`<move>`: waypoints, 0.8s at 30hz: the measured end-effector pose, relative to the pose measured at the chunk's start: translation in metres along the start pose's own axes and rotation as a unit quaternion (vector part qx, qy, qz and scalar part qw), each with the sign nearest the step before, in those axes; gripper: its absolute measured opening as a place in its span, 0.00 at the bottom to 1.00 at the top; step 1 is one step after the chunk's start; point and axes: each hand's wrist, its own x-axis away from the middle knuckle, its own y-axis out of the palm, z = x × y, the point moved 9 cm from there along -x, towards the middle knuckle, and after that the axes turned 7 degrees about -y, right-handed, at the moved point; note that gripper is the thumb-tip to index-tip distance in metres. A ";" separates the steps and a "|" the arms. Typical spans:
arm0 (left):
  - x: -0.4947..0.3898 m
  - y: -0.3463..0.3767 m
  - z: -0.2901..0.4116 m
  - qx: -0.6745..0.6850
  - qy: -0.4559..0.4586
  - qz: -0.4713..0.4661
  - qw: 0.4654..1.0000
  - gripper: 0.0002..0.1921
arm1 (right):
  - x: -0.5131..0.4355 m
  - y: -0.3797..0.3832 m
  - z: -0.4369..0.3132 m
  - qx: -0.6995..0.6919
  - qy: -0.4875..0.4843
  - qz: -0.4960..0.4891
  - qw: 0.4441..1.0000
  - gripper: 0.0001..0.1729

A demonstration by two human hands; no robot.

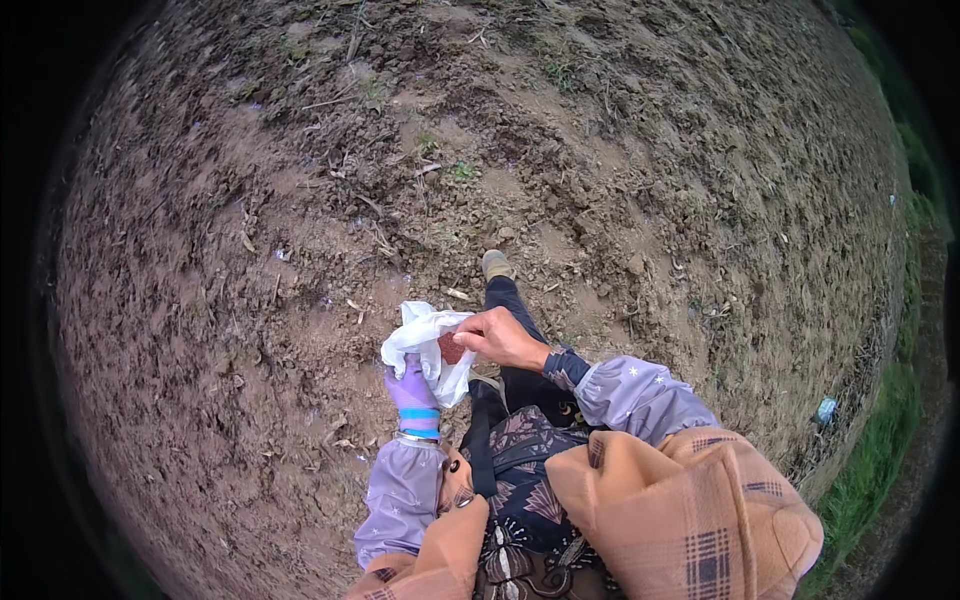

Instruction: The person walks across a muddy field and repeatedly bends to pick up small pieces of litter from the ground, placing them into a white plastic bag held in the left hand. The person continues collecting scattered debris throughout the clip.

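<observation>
My left hand (409, 385), in a purple knit glove with a blue cuff, grips a white plastic bag (420, 335) from its left side. Inside the bag's mouth shows a mass of small reddish-brown grains (450, 348), perhaps seeds. My bare right hand (496, 337) is at the right rim of the bag, its fingers bent together over the grains. Whether any grains are between those fingers cannot be made out. Both forearms wear lilac sleeve covers. The bag hangs in front of my legs, above the soil.
Tilled brown soil (225, 337) with clods and dry stalks spreads all around. My shoe (496, 265) is planted on it ahead. Small green weeds (463, 171) grow farther on. At the right, green grass (870, 457) borders the field, near a pale bit of litter (826, 411).
</observation>
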 end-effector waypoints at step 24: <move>-0.069 0.092 0.006 -0.090 -0.007 0.087 0.992 0.24 | -0.143 -0.203 0.359 -0.255 0.405 0.247 0.843 0.11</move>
